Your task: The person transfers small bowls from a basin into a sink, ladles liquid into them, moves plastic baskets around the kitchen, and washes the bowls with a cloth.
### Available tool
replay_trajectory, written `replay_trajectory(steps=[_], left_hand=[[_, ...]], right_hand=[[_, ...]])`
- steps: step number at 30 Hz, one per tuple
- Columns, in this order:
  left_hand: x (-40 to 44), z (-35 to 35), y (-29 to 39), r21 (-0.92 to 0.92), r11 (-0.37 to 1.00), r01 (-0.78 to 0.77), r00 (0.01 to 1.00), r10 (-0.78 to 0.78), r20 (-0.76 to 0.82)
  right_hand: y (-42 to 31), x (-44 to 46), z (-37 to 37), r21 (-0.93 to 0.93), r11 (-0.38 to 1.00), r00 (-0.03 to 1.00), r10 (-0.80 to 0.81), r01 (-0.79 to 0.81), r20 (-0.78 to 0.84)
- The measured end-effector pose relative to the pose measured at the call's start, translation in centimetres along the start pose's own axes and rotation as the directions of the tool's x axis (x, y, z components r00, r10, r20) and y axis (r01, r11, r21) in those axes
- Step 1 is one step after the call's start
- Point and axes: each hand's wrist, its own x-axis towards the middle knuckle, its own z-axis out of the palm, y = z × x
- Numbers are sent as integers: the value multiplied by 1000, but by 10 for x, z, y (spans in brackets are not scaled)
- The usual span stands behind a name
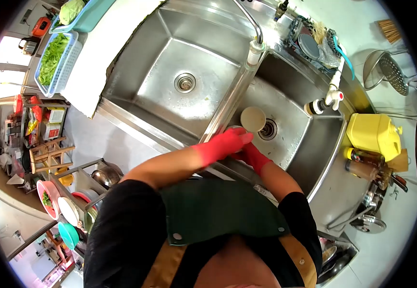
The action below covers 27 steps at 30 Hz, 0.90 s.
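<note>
Both my hands wear red rubber gloves and meet over the near left part of the right basin point(285, 144). My left hand point(230, 142) has its fingers curled together, and a sliver of something pale shows at its far edge. What it grips is too covered to name. My right hand point(252, 156) lies close against the left, its fingers mostly hidden underneath. Just beyond them, a cream-coloured round bowl point(253, 119) stands in the basin beside the drain point(268, 129), apart from my right hand.
A larger steel basin point(155, 91) adjoins on the left, with the faucet point(255, 48) on the divider. At right are a white valve pipe point(334, 95), a yellow jug point(373, 136) and bottles point(366, 157). Baskets of greens point(55, 60) sit at upper left.
</note>
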Motion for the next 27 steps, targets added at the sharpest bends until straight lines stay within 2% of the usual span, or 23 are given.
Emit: replay_trajectory(steps=[1, 2, 3, 5, 6, 7, 8, 10, 11, 12, 13, 14, 16, 18, 19, 21, 22, 23, 24, 25, 27], left_hand=[[-28, -12, 9, -128, 979, -161, 977, 177, 119], [-64, -26, 24, -117, 960, -254, 960, 265, 88], [-97, -41, 28, -104, 933, -344, 935, 351, 54], [-145, -79, 6, -86, 917, -389, 914, 372, -165], [-180, -99, 11, -99, 918, -383, 897, 344, -279], [-186, -130, -24, -36, 883, -468, 830, 426, -361], [-211, -153, -47, -146, 869, -473, 791, 347, -504], [-253, -201, -109, -373, 735, -566, 671, 148, -727], [-279, -221, -132, -441, 656, -613, 609, 38, -792], [-304, -239, -157, -497, 562, -661, 554, -81, -828], [-325, -262, -190, -538, 475, -697, 552, -124, -825], [-341, -280, -226, -542, 396, -741, 530, -151, -835], [-371, -314, -289, -544, 244, -803, 509, -195, -839], [-397, -344, -335, -572, 146, -807, 534, -234, -813], [-407, -355, -351, -578, 97, -810, 539, -264, -800], [-430, -387, -378, -602, 41, -798, 567, -290, -771], [-441, -406, -389, -594, 23, -804, 564, -284, -775], [-449, -422, -400, -591, 3, -807, 566, -281, -775], [-456, -440, -408, -589, -19, -808, 570, -278, -773], [-461, -458, -414, -560, -35, -828, 547, -277, -790], [-461, -493, -424, -537, -69, -841, 533, -278, -799]], right_hand=[[-2, -5, 3, 117, 990, 993, 89, -81, -72], [-6, -7, 6, 234, 961, 975, 180, -147, -130], [3, -6, 2, 284, 934, 948, 272, -218, -166], [37, 1, -23, 375, 862, 871, 440, -341, -218], [19, -14, -15, 273, 878, 814, 471, -393, -341], [-4, -27, -2, 162, 880, 755, 468, -447, -459], [8, -20, -23, 116, 845, 731, 513, -522, -450], [-25, -44, 1, -52, 890, 746, 346, -452, -569], [-49, -51, 29, -63, 935, 751, 239, -349, -616], [-84, -59, 53, -274, 867, 780, 185, -416, -598], [-109, -62, 87, -324, 890, 806, 78, -322, -587], [-127, -58, 112, -280, 927, 799, 36, -251, -600], [-153, -41, 187, -285, 957, 865, -101, -51, -492], [-163, -10, 290, -393, 919, 882, -185, 0, -433], [-164, 5, 346, -433, 901, 916, -147, -32, -374], [-157, 30, 451, -491, 870, 993, -18, -42, -116], [-147, 42, 488, -415, 905, 995, 103, -93, 0], [-150, 50, 542, -461, 874, 982, 188, -156, 24], [-147, 67, 574, -486, 864, 958, 239, -135, 158], [-143, 87, 605, -428, 888, 932, 285, -170, 223], [-119, 150, 646, -502, 863, 888, 276, -60, 367]])
